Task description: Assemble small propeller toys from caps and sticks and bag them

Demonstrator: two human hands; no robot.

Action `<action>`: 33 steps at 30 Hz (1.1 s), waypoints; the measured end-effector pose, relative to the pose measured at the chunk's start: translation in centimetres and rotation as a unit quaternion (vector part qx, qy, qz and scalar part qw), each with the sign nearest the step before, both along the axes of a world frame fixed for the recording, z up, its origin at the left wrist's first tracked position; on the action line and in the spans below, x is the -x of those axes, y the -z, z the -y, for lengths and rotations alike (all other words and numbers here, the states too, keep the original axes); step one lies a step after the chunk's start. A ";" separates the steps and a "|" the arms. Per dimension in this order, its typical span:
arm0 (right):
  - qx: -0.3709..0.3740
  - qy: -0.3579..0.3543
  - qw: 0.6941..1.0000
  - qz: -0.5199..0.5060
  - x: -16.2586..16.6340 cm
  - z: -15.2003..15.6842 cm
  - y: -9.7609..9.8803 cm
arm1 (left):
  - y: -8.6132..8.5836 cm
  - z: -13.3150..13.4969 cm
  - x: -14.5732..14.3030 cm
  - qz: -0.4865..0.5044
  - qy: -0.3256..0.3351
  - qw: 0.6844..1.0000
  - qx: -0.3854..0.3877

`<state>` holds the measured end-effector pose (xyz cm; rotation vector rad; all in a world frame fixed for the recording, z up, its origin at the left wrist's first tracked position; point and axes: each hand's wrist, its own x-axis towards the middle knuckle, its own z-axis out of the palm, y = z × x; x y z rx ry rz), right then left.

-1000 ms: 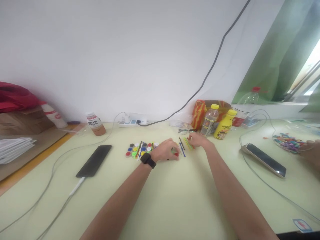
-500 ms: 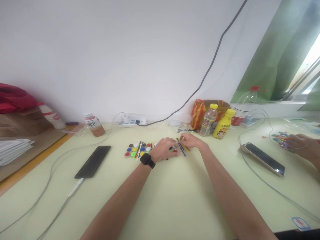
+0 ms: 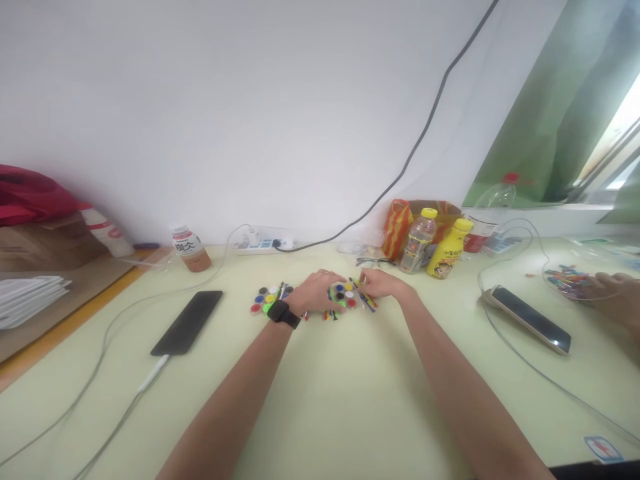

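Desk (image 3: 345, 400) edge shows lower right; smooth pale-green top runs between the forearms. Left hand (image 3: 316, 293): fingers spread, arched over flat, round, coloured discs (image 3: 351, 303). Right hand (image 3: 381, 283): fingertips bunched at thin sticks (image 3: 369, 303) right of the discs; cannot tell if pinching one. Beyond: brown bottle (image 3: 191, 251), label reads 炭 plus an unclear character; yellow bottle (image 3: 449, 249), cartoon label; smooth white wall (image 3: 225, 120).

discs (image 3: 340, 296) on table (image 3: 320, 387) | phone (image 3: 187, 323) left of discs | power strip (image 3: 263, 246) behind discs | eyeglasses (image 3: 366, 263) behind sticks (image 3: 369, 303)
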<state>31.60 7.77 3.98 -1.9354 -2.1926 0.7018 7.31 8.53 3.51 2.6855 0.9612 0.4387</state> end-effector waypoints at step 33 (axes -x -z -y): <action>-0.119 0.005 0.993 -0.024 1.5 3.7 -0.9 | -4.1 0.0 10.8 0.050 -0.147 0.988 -0.019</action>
